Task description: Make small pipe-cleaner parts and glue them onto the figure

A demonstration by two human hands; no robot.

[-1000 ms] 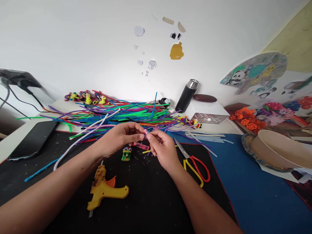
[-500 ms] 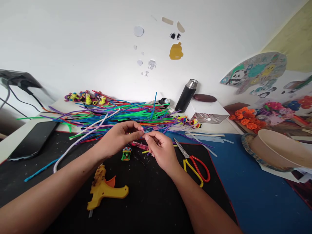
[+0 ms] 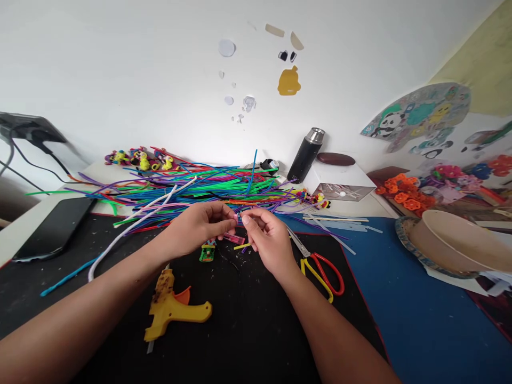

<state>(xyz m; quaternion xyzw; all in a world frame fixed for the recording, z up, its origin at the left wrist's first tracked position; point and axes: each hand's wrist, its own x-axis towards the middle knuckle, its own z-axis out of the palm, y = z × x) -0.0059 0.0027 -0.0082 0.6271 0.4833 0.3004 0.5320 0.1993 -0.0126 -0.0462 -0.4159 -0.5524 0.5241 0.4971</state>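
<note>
My left hand (image 3: 202,226) and my right hand (image 3: 269,240) meet fingertip to fingertip above a black mat (image 3: 248,330). Between them they pinch a small pink craft piece (image 3: 239,218), mostly hidden by the fingers. Just below lie a pink lighter (image 3: 234,238) and a little green and orange figure (image 3: 207,252). A big heap of coloured pipe cleaners (image 3: 192,192) spreads behind the hands. Red and yellow scissors (image 3: 320,266) lie right of my right hand, and a yellow glue gun (image 3: 172,309) rests under my left forearm.
A black phone (image 3: 56,226) lies at the left. A dark flask (image 3: 306,154) and a white box (image 3: 340,184) stand at the back. On the blue mat (image 3: 420,320) to the right sit a beige bowl (image 3: 460,248) and orange paper flowers (image 3: 404,194).
The hands stay together at the same spot; the fingers shift slightly on the pink piece. The view has tilted down a little.
</note>
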